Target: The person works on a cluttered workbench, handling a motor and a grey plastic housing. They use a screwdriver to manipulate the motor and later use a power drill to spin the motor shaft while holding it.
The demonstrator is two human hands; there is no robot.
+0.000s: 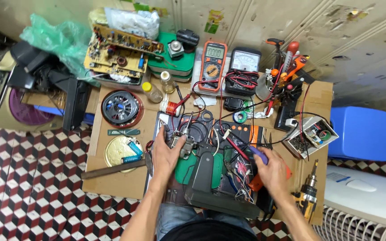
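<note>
Head view: the left hand is closed around a small metal part above the green mat on the counter. The right hand grips a purple-handled tool beside loose wires. With 2 meters' leads trailing nearby, the tool could snag a wire and tug the part.

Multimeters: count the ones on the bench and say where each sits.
2. An orange digital multimeter stands at the back centre; a dark analog multimeter sits right beside it. Others may be hidden under the clutter.
</note>
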